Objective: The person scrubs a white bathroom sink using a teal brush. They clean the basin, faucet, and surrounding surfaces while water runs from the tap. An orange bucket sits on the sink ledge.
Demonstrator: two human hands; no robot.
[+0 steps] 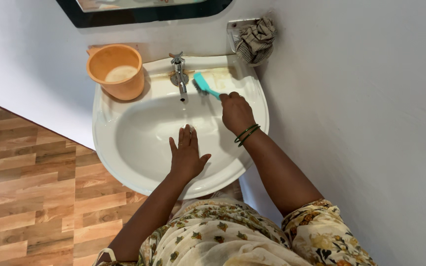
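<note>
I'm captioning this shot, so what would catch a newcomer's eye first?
The right hand holds a teal brush on the white sink ledge beside the tap. The left hand lies flat inside the basin. An orange mug stands at the back left corner.

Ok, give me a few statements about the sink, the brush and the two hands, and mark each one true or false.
1. The right hand grips a teal brush beside the tap. True.
2. The left hand holds the orange mug. False: it lies flat and open inside the white sink; the mug stands on the rim, untouched.
3. A crumpled cloth sits in the wall holder at the corner. True.
4. The brush bristles are on the wooden floor. False: they are on the sink ledge.
</note>
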